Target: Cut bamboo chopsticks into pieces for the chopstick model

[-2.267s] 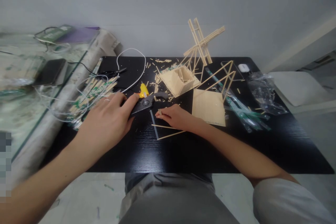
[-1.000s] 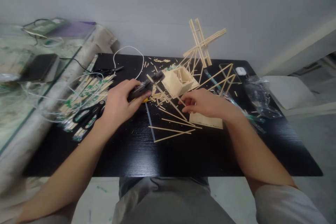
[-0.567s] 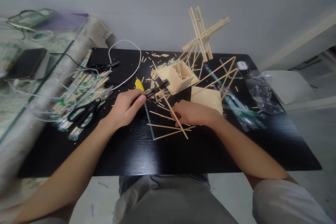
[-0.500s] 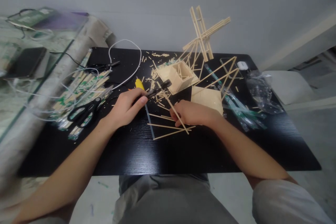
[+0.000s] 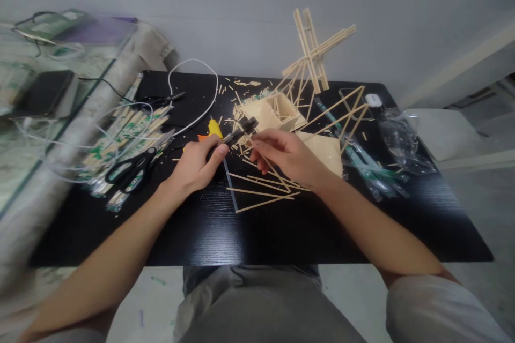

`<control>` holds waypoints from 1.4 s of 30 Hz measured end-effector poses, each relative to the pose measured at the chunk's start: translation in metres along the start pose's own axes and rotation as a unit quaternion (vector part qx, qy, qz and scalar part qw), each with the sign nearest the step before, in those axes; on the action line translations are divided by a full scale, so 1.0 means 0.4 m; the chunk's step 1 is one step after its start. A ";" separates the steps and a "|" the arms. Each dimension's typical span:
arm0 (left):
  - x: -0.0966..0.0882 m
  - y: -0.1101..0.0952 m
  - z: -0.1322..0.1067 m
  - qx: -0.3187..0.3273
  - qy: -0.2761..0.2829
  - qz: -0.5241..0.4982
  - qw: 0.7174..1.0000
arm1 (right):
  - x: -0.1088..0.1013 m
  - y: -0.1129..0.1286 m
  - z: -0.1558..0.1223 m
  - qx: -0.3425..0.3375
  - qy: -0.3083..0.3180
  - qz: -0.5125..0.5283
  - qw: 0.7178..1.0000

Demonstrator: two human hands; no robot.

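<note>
Black cutter raised, tip touching a slanted thin stick.

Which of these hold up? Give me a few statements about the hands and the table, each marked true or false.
1. The left hand grips a black cutter. True.
2. The right hand is empty. False: it pinches a thin wooden stick.
3. The scissors lie on the table, in neither hand. True.
4. The table is white. False: it is black.
5. A stick model with crossed blades stands at the table's far side. True.
</note>
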State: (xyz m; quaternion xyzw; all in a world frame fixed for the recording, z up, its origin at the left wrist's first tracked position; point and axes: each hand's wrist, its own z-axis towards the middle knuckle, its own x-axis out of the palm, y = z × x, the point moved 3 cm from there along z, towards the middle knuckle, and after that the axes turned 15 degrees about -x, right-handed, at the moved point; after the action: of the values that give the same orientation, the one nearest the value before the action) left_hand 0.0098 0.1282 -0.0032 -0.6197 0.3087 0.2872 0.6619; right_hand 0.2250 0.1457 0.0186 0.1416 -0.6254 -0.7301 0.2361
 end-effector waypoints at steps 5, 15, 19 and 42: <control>0.007 -0.011 -0.009 -0.011 -0.002 0.020 1.000 | 0.014 -0.018 0.000 -0.029 -0.040 -0.012 0.999; 0.018 -0.013 -0.012 -0.016 -0.021 0.046 0.999 | 0.018 -0.020 -0.003 -0.068 -0.058 -0.070 0.993; 0.022 -0.006 -0.016 0.002 -0.018 0.031 0.999 | 0.022 -0.019 -0.006 -0.078 -0.040 -0.062 0.994; 0.010 -0.010 -0.009 -0.001 0.018 0.018 1.000 | 0.000 -0.030 0.007 -0.002 -0.027 0.037 0.999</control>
State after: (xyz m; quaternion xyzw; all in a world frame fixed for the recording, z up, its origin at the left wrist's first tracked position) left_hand 0.0154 0.1242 -0.0037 -0.6202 0.3317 0.2881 0.6499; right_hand 0.2216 0.1495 0.0074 0.0980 -0.6347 -0.7257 0.2468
